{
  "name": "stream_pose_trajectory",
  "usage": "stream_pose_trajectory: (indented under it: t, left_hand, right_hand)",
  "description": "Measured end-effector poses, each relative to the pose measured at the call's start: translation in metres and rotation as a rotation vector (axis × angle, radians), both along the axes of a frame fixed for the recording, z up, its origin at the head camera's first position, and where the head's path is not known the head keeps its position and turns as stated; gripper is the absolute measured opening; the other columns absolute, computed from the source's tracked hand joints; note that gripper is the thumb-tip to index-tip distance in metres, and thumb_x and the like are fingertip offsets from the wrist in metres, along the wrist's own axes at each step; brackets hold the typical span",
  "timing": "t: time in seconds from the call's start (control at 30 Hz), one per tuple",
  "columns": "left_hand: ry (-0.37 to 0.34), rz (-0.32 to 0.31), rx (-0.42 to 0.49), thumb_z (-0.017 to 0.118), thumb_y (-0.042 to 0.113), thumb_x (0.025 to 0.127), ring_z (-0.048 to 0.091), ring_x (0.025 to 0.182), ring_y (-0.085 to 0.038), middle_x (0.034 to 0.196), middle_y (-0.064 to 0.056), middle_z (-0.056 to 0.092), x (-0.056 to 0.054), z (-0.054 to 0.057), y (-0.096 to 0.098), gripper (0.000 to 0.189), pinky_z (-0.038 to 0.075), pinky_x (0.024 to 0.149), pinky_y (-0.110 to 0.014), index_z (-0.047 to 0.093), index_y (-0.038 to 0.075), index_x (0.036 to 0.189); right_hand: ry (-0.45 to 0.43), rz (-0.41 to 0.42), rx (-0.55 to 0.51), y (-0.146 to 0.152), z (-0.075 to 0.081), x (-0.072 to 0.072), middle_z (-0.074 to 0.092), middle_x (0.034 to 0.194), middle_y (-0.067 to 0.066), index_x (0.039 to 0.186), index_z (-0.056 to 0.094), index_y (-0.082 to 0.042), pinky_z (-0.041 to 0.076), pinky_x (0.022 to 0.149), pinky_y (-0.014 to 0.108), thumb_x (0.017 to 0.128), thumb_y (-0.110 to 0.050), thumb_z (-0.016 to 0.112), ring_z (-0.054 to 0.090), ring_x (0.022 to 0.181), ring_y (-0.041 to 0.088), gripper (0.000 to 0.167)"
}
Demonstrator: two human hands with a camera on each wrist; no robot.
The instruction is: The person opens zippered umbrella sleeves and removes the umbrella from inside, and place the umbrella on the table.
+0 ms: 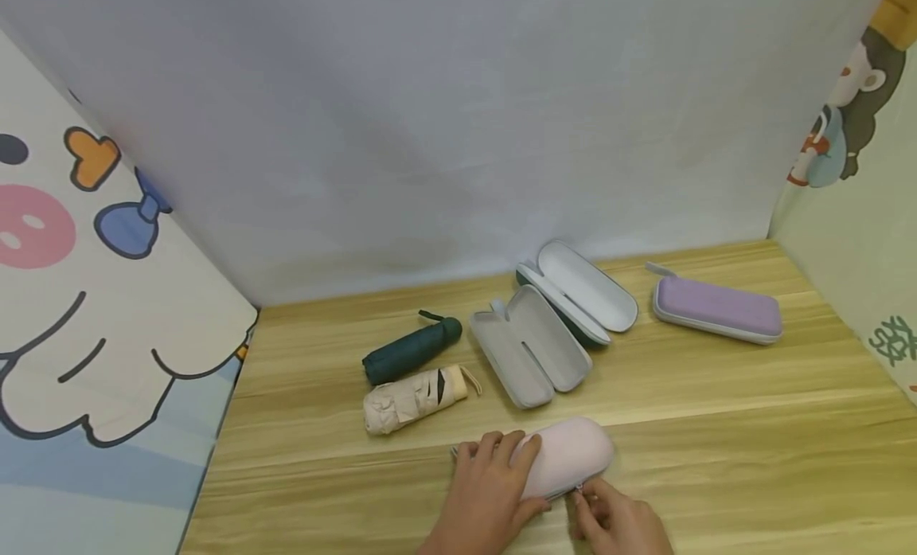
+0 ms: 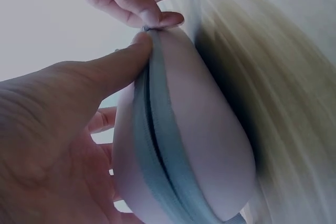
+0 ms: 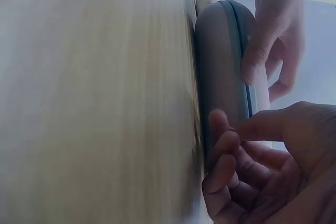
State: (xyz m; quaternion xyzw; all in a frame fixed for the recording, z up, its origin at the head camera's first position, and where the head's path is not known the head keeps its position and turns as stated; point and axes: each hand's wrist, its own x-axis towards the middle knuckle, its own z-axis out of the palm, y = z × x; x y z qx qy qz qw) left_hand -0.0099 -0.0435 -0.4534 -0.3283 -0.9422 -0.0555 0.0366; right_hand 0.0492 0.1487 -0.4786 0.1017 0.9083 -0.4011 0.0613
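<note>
A pale pink zippered hard case lies on the wooden table near the front, its grey zipper facing me. My left hand holds it down, fingers over the top and thumb along the zipper side. At the case's right part, my right hand pinches the zipper pull between thumb and index finger. The left wrist view shows the zipper tape parted by a narrow dark line, and the right fingertips just beyond my left thumb. In the right wrist view the fingers mostly hide the pull.
Beyond the case stand two opened cases, a grey one and a dark green one with pale lining. Folded umbrellas, dark green and beige, lie to the left. A purple case sits far right, before the back cloth.
</note>
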Motion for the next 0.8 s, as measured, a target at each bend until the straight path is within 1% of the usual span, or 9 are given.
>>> stream_pose_trajectory:
  t: [0.07, 0.2, 0.33, 0.4, 0.5, 0.57, 0.63, 0.8]
  left_hand:
    - [-0.023, 0.002, -0.011, 0.074, 0.065, 0.084, 0.064, 0.116, -0.022, 0.135, 0.001, 0.067, 0.0, 0.002, -0.001, 0.075, 0.049, 0.084, -0.042, 0.057, 0.024, 0.144]
    - [-0.07, 0.008, -0.023, 0.076, 0.064, 0.084, 0.063, 0.117, -0.023, 0.137, 0.002, 0.065, -0.001, 0.005, -0.002, 0.076, 0.05, 0.085, -0.043, 0.055, 0.027, 0.146]
    - [-0.101, 0.001, -0.022, 0.079, 0.062, 0.082, 0.064, 0.115, -0.023, 0.138, 0.003, 0.064, -0.001, 0.006, -0.004, 0.077, 0.05, 0.085, -0.044, 0.054, 0.029, 0.147]
    - [-0.101, -0.007, -0.023, 0.081, 0.061, 0.082, 0.065, 0.113, -0.022, 0.138, 0.003, 0.064, -0.002, 0.005, -0.005, 0.077, 0.051, 0.085, -0.044, 0.054, 0.03, 0.147]
    - [-0.096, -0.02, -0.022, 0.082, 0.06, 0.081, 0.065, 0.111, -0.021, 0.137, 0.003, 0.065, -0.003, 0.004, -0.007, 0.077, 0.051, 0.083, -0.044, 0.054, 0.03, 0.146]
    - [-0.096, -0.026, -0.02, 0.082, 0.06, 0.081, 0.065, 0.111, -0.021, 0.136, 0.003, 0.065, -0.003, 0.003, -0.008, 0.077, 0.051, 0.083, -0.044, 0.054, 0.03, 0.146]
    - [-0.109, -0.03, -0.016, 0.082, 0.06, 0.082, 0.066, 0.112, -0.021, 0.137, 0.003, 0.065, -0.004, 0.003, -0.01, 0.076, 0.051, 0.084, -0.044, 0.054, 0.03, 0.146]
    - [-0.172, -0.047, -0.008, 0.081, 0.058, 0.084, 0.065, 0.115, -0.022, 0.139, 0.003, 0.063, -0.006, 0.006, -0.014, 0.074, 0.051, 0.087, -0.045, 0.055, 0.03, 0.147]
  right_hand:
    - [0.018, -0.004, 0.017, 0.001, -0.001, 0.001, 0.064, 0.061, -0.015, 0.086, 0.068, -0.021, 0.04, 0.052, 0.019, 0.096, -0.015, 0.071, 0.048, 0.049, -0.003, 0.013]
    - [0.11, -0.014, 0.077, 0.005, -0.004, 0.005, 0.059, 0.07, -0.015, 0.086, 0.071, -0.024, 0.038, 0.053, 0.019, 0.094, -0.016, 0.075, 0.042, 0.055, -0.005, 0.012]
    - [0.239, -0.05, 0.132, 0.009, -0.009, 0.006, 0.065, 0.089, -0.008, 0.085, 0.075, -0.026, 0.04, 0.053, 0.019, 0.088, -0.015, 0.082, 0.043, 0.06, -0.009, 0.013]
    - [0.305, -0.064, 0.144, 0.011, -0.01, 0.005, 0.069, 0.096, -0.004, 0.082, 0.076, -0.026, 0.042, 0.054, 0.019, 0.085, -0.014, 0.084, 0.046, 0.062, -0.011, 0.015]
    - [0.375, -0.072, 0.152, 0.016, -0.011, 0.004, 0.072, 0.1, 0.002, 0.077, 0.076, -0.024, 0.044, 0.053, 0.019, 0.081, -0.012, 0.086, 0.049, 0.062, -0.012, 0.017]
    - [0.388, -0.073, 0.153, 0.021, -0.01, 0.003, 0.073, 0.1, 0.003, 0.076, 0.076, -0.023, 0.045, 0.053, 0.019, 0.081, -0.01, 0.086, 0.05, 0.062, -0.011, 0.017]
    - [0.382, -0.076, 0.155, 0.025, -0.009, 0.003, 0.073, 0.101, 0.004, 0.076, 0.076, -0.023, 0.045, 0.052, 0.019, 0.082, -0.01, 0.085, 0.052, 0.062, -0.011, 0.017]
    - [0.356, -0.091, 0.18, 0.035, -0.006, 0.003, 0.073, 0.103, 0.005, 0.078, 0.078, -0.021, 0.046, 0.053, 0.02, 0.083, -0.01, 0.084, 0.054, 0.063, -0.01, 0.014]
